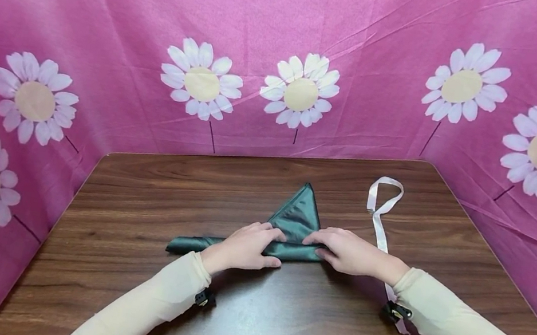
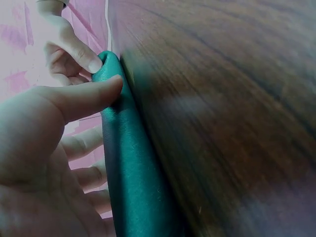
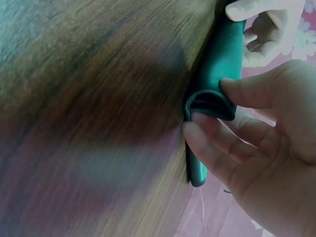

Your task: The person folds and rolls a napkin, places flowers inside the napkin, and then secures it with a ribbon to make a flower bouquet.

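Observation:
A dark green satin cloth [image 1: 298,218] lies mid-table, its near side rolled into a tube and one triangular corner pointing away. My left hand [image 1: 243,246] grips the middle of the roll, thumb on the near side. At the roll's right end my right hand [image 1: 351,253] pinches the cloth between thumb and fingers. In the right wrist view the open end of the rolled cloth [image 3: 212,71] shows its layers beside my right hand [image 3: 276,133]. The left wrist view has my left thumb on the cloth [image 2: 131,163], with the fingers partly hidden behind it.
A white ribbon [image 1: 380,230] lies looped on the wooden table [image 1: 138,200], running under the right forearm. Small black wrist cameras sit under both cream sleeves [image 1: 161,290]. Pink fabric [image 1: 141,9] with daisies stands around the table's back and sides.

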`<state>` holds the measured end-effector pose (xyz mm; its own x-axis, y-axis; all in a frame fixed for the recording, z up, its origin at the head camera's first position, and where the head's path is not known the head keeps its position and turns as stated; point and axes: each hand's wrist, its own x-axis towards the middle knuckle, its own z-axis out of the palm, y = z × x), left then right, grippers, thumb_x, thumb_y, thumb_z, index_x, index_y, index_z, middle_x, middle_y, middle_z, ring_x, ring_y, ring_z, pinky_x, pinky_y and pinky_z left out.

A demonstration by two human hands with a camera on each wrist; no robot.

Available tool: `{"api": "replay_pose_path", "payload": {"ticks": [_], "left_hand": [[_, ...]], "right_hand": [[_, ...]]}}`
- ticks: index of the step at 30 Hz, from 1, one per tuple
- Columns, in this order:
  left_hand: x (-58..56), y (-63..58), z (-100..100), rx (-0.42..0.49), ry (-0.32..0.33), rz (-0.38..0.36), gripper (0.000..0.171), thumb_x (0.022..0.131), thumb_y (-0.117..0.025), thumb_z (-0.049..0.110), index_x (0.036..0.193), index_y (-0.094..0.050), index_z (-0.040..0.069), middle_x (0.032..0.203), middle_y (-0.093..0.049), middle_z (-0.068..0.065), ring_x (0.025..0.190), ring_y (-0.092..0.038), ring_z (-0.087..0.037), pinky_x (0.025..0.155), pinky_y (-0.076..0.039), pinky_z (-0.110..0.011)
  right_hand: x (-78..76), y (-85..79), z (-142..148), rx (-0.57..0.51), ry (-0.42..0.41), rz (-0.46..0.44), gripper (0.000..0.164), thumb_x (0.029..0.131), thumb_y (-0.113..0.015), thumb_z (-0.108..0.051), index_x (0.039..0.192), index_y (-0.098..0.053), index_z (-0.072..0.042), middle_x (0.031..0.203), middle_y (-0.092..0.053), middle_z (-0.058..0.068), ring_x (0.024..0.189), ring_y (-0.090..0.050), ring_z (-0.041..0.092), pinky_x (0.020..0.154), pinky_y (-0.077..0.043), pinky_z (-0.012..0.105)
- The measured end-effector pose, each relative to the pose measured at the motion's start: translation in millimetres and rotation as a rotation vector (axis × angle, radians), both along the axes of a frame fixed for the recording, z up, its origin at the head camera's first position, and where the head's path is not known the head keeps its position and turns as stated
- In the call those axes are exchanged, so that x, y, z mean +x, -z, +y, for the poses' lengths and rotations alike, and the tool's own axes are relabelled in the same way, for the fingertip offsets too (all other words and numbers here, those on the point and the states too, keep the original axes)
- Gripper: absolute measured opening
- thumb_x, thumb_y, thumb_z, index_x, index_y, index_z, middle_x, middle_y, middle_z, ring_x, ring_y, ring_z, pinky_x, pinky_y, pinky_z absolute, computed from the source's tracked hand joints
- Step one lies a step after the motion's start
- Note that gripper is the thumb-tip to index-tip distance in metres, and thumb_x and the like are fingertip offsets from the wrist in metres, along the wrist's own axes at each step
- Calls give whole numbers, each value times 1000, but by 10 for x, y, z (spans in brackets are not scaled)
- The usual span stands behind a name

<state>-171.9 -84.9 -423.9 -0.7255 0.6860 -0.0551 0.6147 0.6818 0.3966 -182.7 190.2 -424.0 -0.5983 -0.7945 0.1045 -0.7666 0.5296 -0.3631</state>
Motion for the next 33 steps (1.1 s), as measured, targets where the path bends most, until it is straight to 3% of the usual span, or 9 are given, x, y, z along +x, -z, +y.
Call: {"api": "replay_pose_path", "payload": {"ticks": [7,12,18,27,33], "left_hand": [[-16,-14,-6,17,32,1,47,88,-80,38,126,-67,15,119,-67,-2,110,-62,-21,91,-51,-41],[-19,-26,-9,33,41,0,42,91,-77,37,124,-68,13,119,-69,-3,111,-64,-20,91,-52,-40],[-20,-34,-7,41,30,-14,34,99,-67,34,123,-70,11,119,-70,-2,112,-65,-21,93,-52,-41],[-27,-22,9,33,25,-2,32,103,-61,27,128,-67,7,121,-70,-6,114,-64,-23,97,-50,-39],[-33,0,14,-4,18,-13,34,104,-59,26,132,-64,7,124,-68,-8,115,-61,-26,100,-47,-39]], "right_hand": [[-28,-14,1,-21,-44,-93,29,97,-60,4,122,-69,-8,117,-71,-1,109,-66,16,92,-53,42],[-37,-11,-2,-39,-55,-128,31,97,-57,7,123,-68,-7,117,-70,0,110,-65,15,93,-53,41],[-38,47,-16,-93,-56,-59,30,93,-62,10,118,-69,-5,114,-68,4,107,-65,18,90,-54,41],[-68,41,-15,-105,27,27,28,89,-74,4,114,-70,-7,108,-66,3,92,-65,16,79,-54,36],[-45,-34,1,-66,32,15,34,88,-81,-14,118,-68,-9,111,-65,2,95,-61,19,82,-52,39]]}}
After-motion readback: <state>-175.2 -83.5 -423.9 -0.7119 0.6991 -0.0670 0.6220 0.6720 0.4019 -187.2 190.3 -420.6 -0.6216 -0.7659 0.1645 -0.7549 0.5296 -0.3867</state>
